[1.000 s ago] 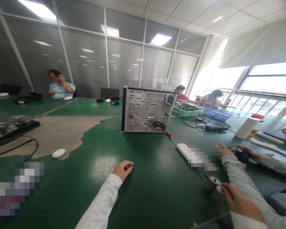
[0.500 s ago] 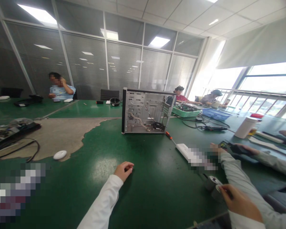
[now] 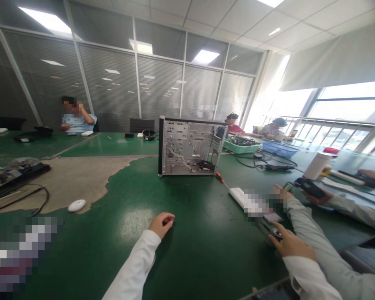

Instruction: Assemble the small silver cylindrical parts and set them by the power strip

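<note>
My left hand [image 3: 161, 224] rests on the green table with its fingers curled in and nothing visible between them. At the lower right, my right hand [image 3: 293, 245] has its thumb and forefinger around a small grey cylinder [image 3: 276, 234] with a round metallic top. The hand hides much of the cylinder, and what it is cannot be made out. Beyond my hands stands an open computer case [image 3: 190, 148], its inside facing me, with loose cables and a black fan within. An orange-handled screwdriver [image 3: 219, 178] lies by its right corner, near a white strip-shaped object [image 3: 239, 195], partly blurred.
Close on my right, a co-worker's grey-sleeved arms [image 3: 309, 225] reach over the table, one hand with a black device [image 3: 311, 187]. A white bottle [image 3: 317, 166], green basket [image 3: 242, 146] and blue basket [image 3: 279, 149] stand beyond. A white disc [image 3: 77, 205] lies left.
My right hand has moved left and forward over the grey cylinder; a second round piece seen there before is now hidden. The co-worker's black device is higher. My left hand stays put.
</note>
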### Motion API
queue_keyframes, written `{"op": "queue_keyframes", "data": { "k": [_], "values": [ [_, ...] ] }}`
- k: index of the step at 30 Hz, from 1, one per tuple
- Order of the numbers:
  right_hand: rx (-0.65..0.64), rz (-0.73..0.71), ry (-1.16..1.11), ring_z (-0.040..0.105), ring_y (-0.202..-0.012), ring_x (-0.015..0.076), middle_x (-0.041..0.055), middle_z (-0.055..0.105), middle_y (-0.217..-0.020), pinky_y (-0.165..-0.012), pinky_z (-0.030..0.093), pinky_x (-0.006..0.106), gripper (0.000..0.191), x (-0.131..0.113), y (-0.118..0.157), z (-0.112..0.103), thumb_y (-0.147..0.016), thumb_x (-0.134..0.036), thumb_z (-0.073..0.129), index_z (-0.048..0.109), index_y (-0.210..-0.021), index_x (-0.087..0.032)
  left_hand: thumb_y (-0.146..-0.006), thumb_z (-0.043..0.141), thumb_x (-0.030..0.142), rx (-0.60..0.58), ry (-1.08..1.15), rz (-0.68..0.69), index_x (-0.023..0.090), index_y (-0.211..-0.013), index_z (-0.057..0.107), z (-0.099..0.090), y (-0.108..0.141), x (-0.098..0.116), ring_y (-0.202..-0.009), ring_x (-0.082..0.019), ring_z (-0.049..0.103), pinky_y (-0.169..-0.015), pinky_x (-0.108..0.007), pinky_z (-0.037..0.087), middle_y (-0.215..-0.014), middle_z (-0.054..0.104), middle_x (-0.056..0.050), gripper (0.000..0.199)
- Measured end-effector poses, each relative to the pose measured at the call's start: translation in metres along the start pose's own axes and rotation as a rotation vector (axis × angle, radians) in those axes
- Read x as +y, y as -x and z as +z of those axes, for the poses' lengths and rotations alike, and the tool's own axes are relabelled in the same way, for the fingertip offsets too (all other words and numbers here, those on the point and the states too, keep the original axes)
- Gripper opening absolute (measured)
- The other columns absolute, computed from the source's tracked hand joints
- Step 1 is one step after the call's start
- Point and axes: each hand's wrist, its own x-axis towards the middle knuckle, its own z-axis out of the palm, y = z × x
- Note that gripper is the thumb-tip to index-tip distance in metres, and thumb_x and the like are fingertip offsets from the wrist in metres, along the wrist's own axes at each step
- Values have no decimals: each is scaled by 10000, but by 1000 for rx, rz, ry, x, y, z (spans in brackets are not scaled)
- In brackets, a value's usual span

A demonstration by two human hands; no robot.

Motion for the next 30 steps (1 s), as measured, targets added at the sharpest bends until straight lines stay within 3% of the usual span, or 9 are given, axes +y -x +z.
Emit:
{"op": "queue_keyframes", "data": {
  "k": [3,7,12,15,17,22,24,27,30],
  "values": [
    [-55,-20,-14,565,-717,212,37,588,-917,-569,393,323,323,-3,-4,2,-718,-385,351,520,-954,-243,-655,463,148,4,0,11,150,-835,580,0,1,0,-640,-107,561,-682,-234,450,-739,605,-22,215],
    [-33,-50,-41,571,-716,192,39,601,-915,-615,389,311,317,-2,-9,1,-713,-396,367,527,-928,-225,-655,456,147,0,2,19,138,-844,581,1,0,-3,-644,-108,559,-680,-229,447,-745,600,-31,226],
    [155,-167,-71,568,-730,205,82,613,-875,-662,376,321,371,-21,-17,-12,-716,-413,371,530,-953,-175,-650,457,147,-3,-5,9,142,-843,583,1,-1,-3,-645,-111,556,-681,-234,443,-742,601,-29,231],
    [306,-310,-202,554,-773,216,96,616,-851,-706,356,337,384,-62,-16,-26,-717,-423,390,534,-947,-152,-640,464,143,-5,-7,2,143,-836,588,1,-1,-1,-643,-117,554,-679,-241,440,-734,604,-29,232],
    [318,-460,-343,547,-786,197,77,617,-845,-735,344,331,352,-101,-9,-35,-726,-397,408,519,-961,-161,-633,468,138,7,-4,2,137,-842,588,0,-1,1,-648,-123,552,-682,-249,439,-736,602,-36,241],
    [83,-773,-570,534,-793,168,44,603,-881,-754,331,309,352,-212,11,-55,-709,-324,465,457,-1035,-192,-619,473,114,95,56,23,141,-851,580,-5,-2,-3,-706,-134,551,-716,-273,434,-798,580,-50,257],
    [3,-820,-603,530,-813,175,44,602,-869,-756,328,307,382,-250,16,-59,-688,-312,496,444,-1047,-191,-601,472,83,148,93,12,153,-855,572,-10,-3,-8,-715,-134,551,-732,-285,431,-821,565,-44,281],
    [-54,-865,-626,521,-834,194,55,600,-859,-765,323,321,453,-291,19,-56,-653,-300,539,421,-1075,-190,-555,450,18,220,134,-13,160,-863,555,-16,-5,-15,-734,-137,548,-742,-299,429,-835,549,-36,355],
    [-103,-836,-702,506,-865,207,79,577,-920,-755,338,328,506,-313,21,-37,-654,-305,531,384,-1121,-175,-520,416,-28,235,160,-19,159,-873,543,-20,-5,-18,-765,-140,541,-750,-300,424,-860,541,-38,418]
  ]
}}
